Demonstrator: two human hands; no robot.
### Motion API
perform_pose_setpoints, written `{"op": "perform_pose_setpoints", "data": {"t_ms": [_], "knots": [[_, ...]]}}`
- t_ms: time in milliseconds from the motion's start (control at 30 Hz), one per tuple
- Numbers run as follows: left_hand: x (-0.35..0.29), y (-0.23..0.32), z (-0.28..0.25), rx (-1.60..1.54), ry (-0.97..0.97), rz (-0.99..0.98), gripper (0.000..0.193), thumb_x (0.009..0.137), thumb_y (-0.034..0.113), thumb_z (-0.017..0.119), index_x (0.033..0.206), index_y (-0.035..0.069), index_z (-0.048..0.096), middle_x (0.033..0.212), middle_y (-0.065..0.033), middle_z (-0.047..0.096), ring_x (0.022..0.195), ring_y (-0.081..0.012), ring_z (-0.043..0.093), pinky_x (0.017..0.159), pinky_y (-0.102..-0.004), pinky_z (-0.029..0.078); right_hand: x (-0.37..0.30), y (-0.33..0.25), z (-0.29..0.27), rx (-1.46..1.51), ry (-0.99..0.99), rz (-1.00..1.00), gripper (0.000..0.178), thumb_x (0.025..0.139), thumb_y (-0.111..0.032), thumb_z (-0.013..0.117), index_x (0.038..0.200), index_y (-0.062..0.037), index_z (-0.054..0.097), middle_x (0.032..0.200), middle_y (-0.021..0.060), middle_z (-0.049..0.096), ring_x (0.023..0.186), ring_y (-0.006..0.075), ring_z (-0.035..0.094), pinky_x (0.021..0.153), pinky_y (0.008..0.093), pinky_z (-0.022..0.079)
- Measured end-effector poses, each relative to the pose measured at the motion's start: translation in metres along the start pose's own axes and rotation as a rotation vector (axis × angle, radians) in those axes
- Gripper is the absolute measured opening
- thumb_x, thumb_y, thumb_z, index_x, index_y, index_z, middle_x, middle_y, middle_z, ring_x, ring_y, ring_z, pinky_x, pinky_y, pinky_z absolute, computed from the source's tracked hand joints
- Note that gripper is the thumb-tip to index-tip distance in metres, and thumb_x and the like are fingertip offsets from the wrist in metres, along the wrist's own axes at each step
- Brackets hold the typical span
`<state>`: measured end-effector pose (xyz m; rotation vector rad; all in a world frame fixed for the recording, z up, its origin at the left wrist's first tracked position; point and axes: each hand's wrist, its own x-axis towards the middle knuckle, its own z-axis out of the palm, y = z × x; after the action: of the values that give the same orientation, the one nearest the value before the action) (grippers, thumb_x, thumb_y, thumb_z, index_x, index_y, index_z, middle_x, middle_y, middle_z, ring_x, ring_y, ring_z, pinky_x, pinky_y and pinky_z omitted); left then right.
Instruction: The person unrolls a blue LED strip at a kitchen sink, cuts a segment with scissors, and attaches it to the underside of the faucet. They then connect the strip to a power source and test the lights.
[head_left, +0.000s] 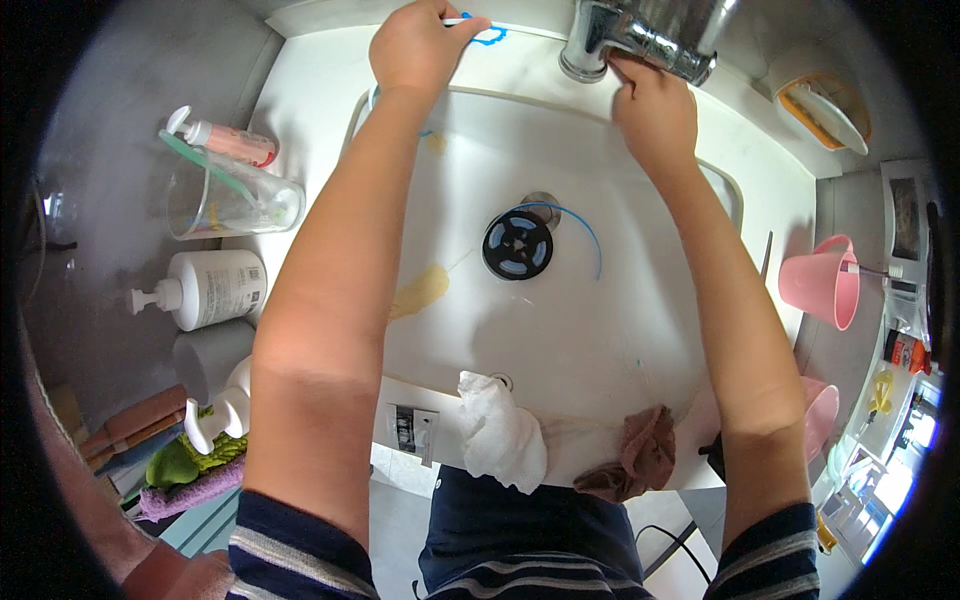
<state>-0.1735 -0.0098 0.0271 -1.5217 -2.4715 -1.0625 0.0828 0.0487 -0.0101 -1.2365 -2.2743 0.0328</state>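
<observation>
My left hand (415,50) is at the far left edge of the white sink counter. Its thumb and fingers are closed in a pinch on a thin white stick (456,20), beside a blue squiggly loop (490,38). At the chrome faucet (590,45), my right hand (658,115) reaches under the metal body with its index finger stretched out. The faucet hides part of that hand's fingers, and I see nothing held there. Between my forearms, in the basin (560,350), lies a black reel (518,245) with blue segments. A thin blue strip (590,235) curves away from it.
On the left stand a clear jug (235,200), a pink pump bottle (232,142) and a white pump bottle (215,288). A white cloth (500,430) and a brown cloth (640,455) drape over the front edge. A pink cup (815,285) and a soap dish (825,110) are right.
</observation>
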Motion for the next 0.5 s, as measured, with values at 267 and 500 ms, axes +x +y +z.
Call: {"op": "perform_pose_setpoints", "data": {"t_ms": [267,500], "knots": [[-0.006,-0.023,0.015,-0.021,0.002,0.023,0.036,0.073,0.044,0.084,0.086,0.011,0.075,0.084,-0.009,0.073,0.079,-0.0292,0.068,0.068,-0.04,0.052,-0.053,-0.046,-0.04,0.167,0.011,-0.064,0.043,0.08,0.005,0.056,0.12,-0.0049,0.069,0.125,0.016,0.066,0.109,0.0337,0.062,0.096,0.0436,0.051],[-0.004,-0.024,0.018,-0.063,0.043,0.076,0.037,0.075,0.044,0.084,0.086,0.01,0.074,0.083,-0.0094,0.072,0.075,-0.0286,0.068,0.067,-0.0376,0.052,-0.016,-0.125,-0.023,-0.098,-0.118,-0.133,0.047,0.075,0.001,0.066,0.122,0.0019,0.064,0.128,0.0208,0.063,0.11,0.0352,0.064,0.091,0.0383,0.056]]}}
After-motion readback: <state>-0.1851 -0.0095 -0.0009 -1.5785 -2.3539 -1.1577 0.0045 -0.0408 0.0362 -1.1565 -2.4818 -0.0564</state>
